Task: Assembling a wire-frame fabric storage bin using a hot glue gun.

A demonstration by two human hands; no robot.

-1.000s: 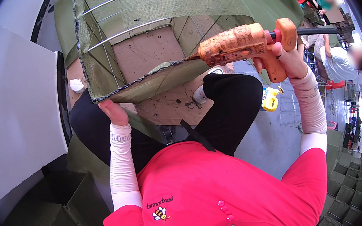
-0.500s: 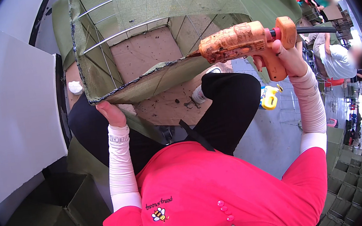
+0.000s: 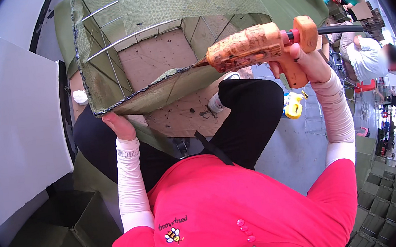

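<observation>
In my right hand (image 3: 312, 65) is an orange glue gun (image 3: 248, 48), its body stained brown and a black rod sticking out of its back. The gun's tip touches the dark, glue-lined edge of an olive-green mesh panel (image 3: 174, 88). That mesh covers a box-shaped wire frame (image 3: 125, 38) across my lap, partly uncovered so its metal bars show. My left hand (image 3: 121, 127) pinches the near left corner of the mesh from below; some of its fingers are hidden under the fabric.
Brown cardboard (image 3: 158, 55) with dark specks lies under the frame. A yellow bottle (image 3: 293, 105) stands right of my knee, a white crumpled item (image 3: 80, 97) at left. Dark green boxes (image 3: 59, 237) sit lower left, a white panel (image 3: 18, 129) beside me. Other people work far right.
The glue gun and my right hand have shifted slightly left along the mesh edge, with the tip still against it. My left hand keeps its hold on the corner.
</observation>
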